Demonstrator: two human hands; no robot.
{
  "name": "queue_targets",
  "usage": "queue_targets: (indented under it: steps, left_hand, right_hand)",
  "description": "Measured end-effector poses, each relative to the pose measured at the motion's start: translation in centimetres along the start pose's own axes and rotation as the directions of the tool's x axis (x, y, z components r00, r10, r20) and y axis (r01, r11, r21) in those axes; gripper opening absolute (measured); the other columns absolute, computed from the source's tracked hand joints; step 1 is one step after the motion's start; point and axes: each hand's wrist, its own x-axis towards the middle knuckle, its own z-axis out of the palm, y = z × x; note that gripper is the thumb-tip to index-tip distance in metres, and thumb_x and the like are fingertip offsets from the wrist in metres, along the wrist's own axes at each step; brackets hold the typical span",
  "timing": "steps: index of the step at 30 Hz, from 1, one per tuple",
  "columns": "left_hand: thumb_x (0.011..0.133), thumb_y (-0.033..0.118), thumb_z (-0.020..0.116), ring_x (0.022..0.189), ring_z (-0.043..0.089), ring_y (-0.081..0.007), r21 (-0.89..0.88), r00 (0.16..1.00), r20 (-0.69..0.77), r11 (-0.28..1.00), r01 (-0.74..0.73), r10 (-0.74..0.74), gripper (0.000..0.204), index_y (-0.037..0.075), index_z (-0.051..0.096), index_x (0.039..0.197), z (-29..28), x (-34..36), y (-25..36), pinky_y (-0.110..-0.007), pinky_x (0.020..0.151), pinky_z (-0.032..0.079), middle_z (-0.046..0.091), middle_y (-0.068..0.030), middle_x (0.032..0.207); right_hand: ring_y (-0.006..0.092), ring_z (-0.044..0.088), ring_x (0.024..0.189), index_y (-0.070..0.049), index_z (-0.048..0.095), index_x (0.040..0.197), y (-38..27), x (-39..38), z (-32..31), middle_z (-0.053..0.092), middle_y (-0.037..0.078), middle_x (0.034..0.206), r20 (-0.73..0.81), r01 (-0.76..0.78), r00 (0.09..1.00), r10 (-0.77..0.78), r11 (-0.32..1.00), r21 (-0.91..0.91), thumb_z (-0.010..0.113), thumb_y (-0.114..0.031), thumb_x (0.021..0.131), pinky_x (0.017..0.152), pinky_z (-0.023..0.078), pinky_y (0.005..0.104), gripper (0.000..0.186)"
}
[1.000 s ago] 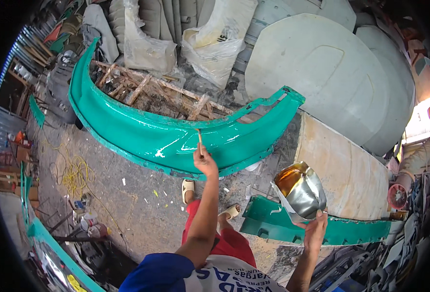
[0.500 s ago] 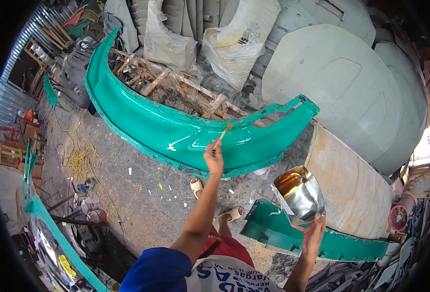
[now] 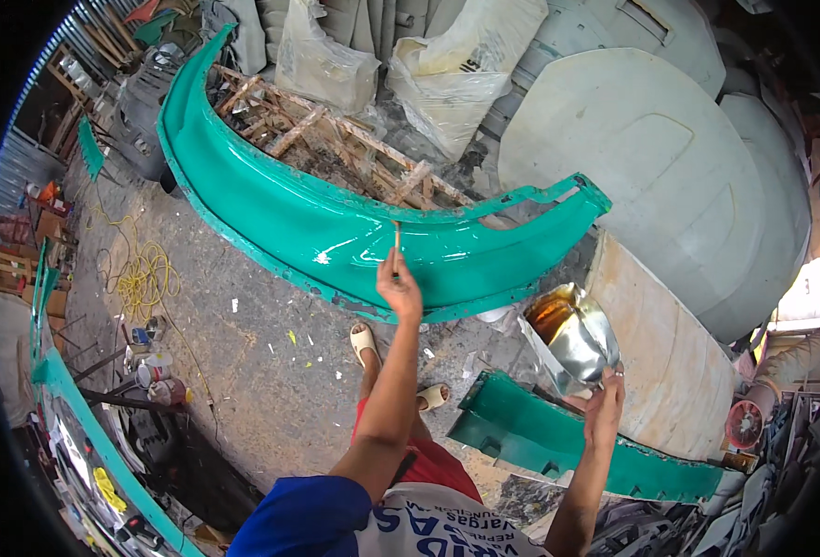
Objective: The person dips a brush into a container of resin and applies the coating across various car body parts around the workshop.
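Observation:
A long curved green panel (image 3: 271, 213), glossy and shaped like a vehicle bumper, stretches across the middle in front of me. My left hand (image 3: 399, 288) pinches the thin handle of a small brush (image 3: 397, 238). Its tip is against or just over the panel's upper edge; contact is hard to judge. My right hand (image 3: 605, 407) grips the lower end of a shiny metal container (image 3: 572, 339), tilted, with amber liquid inside. The container is right of the panel and apart from it.
A wooden frame (image 3: 335, 139) lies behind the panel. Large pale shells (image 3: 632, 176) lean at the right, near plastic-wrapped pieces (image 3: 451, 79). Another green piece (image 3: 558, 436) lies near right. Yellow cord (image 3: 150, 278) and paint cans (image 3: 154, 371) sit on the left floor.
My left hand has moved the brush leftward and slightly up along the panel. My right hand and the container have risen slightly. The whole view has shifted a little.

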Motion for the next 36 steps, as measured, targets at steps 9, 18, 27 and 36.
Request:
queue_targets:
  steps: [9,18,27,36]
  left_hand:
    - [0.095,0.01,0.063,0.069,0.057,-0.0214,-0.108,0.972,0.232,0.992,0.072,-0.045,0.024,-0.001,0.071,0.115,4.6,-5.9,7.3,-0.035,0.06,0.045,0.06,-0.0134,0.082]
    - [0.093,0.01,0.068,0.068,0.055,-0.0124,-0.302,0.816,0.577,0.919,0.255,-0.037,0.02,0.001,0.072,0.109,-2.6,-1.9,11.8,-0.029,0.059,0.043,0.065,-0.0063,0.08]
    - [0.085,0.004,0.067,0.067,0.062,-0.0282,-0.247,0.357,0.856,0.903,-0.351,0.373,0.022,0.0,0.071,0.107,0.1,2.5,14.9,-0.033,0.058,0.048,0.065,-0.0162,0.086]
    - [0.093,0.018,0.068,0.069,0.058,-0.0108,-0.154,0.525,0.849,0.92,0.361,-0.064,0.027,0.004,0.073,0.116,-0.9,4.7,10.8,-0.027,0.061,0.046,0.069,-0.006,0.089]
  right_hand:
    - [0.0142,0.058,0.081,-0.005,0.038,0.149,-0.4,5.1,0.3,0.057,0.01,0.106,0.019,-0.014,1.0,0.019,0.963,-0.271,0.063,-0.041,0.093,0.057,0.064,0.0345,0.072]
    - [0.0219,0.065,0.1,-0.008,0.043,0.147,1.4,9.4,3.5,0.063,0.013,0.117,0.106,0.025,0.994,0.012,0.939,-0.344,0.076,-0.042,0.085,0.057,0.061,0.0321,0.078]
    - [0.0126,0.065,0.081,-0.01,0.046,0.145,2.1,9.9,8.8,0.067,0.007,0.099,0.194,0.104,0.98,-0.037,0.932,-0.346,0.076,-0.036,0.086,0.051,0.053,0.0266,0.072]
    - [0.0154,0.065,0.078,-0.01,0.045,0.146,3.0,11.9,9.7,0.068,0.01,0.101,0.074,-0.009,0.997,0.031,0.959,-0.282,0.076,-0.038,0.085,0.049,0.054,0.0278,0.074]
